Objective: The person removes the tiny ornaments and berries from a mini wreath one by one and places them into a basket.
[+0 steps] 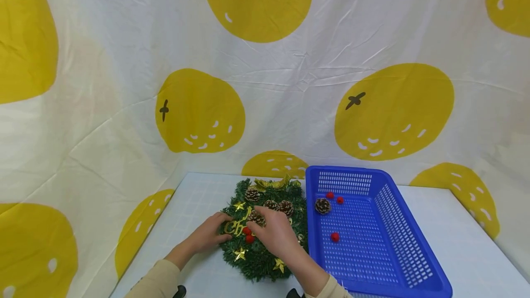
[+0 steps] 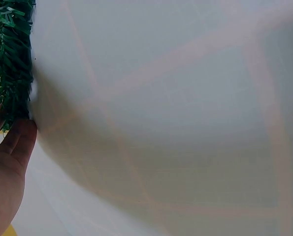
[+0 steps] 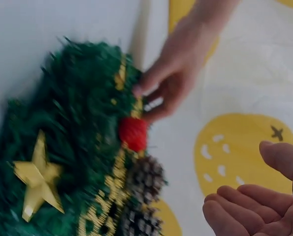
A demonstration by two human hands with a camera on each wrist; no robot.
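A green wreath (image 1: 258, 268) lies on the table, decorated with gold stars (image 1: 239, 255), gold lettering (image 1: 234, 228), pine cones (image 1: 285, 207), red balls (image 1: 250, 238) and a gold bow (image 1: 275, 184). My left hand (image 1: 207, 235) grips its left edge, thumb toward the near side; in the left wrist view the fingertips touch the green rim (image 2: 16, 64). Over the middle of the wreath is my right hand (image 1: 276, 231), close to the red balls and a pine cone. In the right wrist view its fingers (image 3: 230, 214) are loosely bent with nothing visible between them.
Right beside the wreath stands a blue plastic basket (image 1: 364, 256). Inside are a pine cone (image 1: 323, 206) and several red balls (image 1: 335, 237). A white curtain (image 1: 290, 59) printed with yellow fruit hangs behind the pale table (image 1: 178, 201).
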